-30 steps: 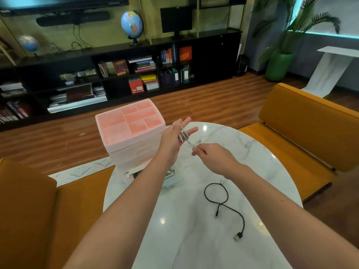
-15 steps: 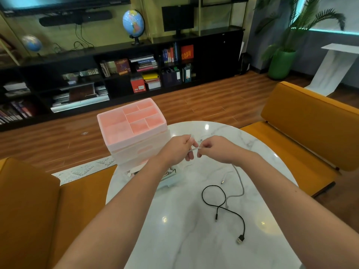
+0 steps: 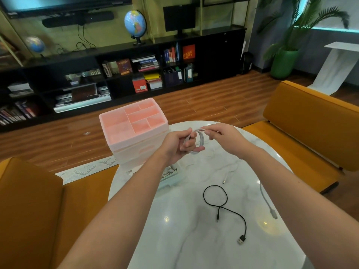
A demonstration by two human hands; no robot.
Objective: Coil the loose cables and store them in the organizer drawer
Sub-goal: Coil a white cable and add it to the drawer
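Note:
Over the far part of the round marble table point(image 3: 194, 245), my left hand point(image 3: 179, 145) grips loops of a white cable point(image 3: 201, 139) wound around its fingers. My right hand point(image 3: 223, 137) pinches the same cable at the top of the loop. The cable's free tail trails down to the table, ending in a small plug point(image 3: 224, 181). A black USB cable point(image 3: 223, 208) lies loose in the middle of the table. Behind my left hand stands the pink-topped organizer point(image 3: 134, 129); its lowest drawer point(image 3: 169, 176) is pulled out under my left forearm, with something pale inside.
Another white cable point(image 3: 269, 204) lies at the table's right side, partly under my right forearm. Orange seats stand left point(image 3: 29, 210) and right point(image 3: 310, 129) of the table. Wooden floor and a black bookshelf lie beyond.
My left hand has turned palm-up with more cable looped around its fingers. My right hand has carried the cable up over the loop. The tail on the table has shortened.

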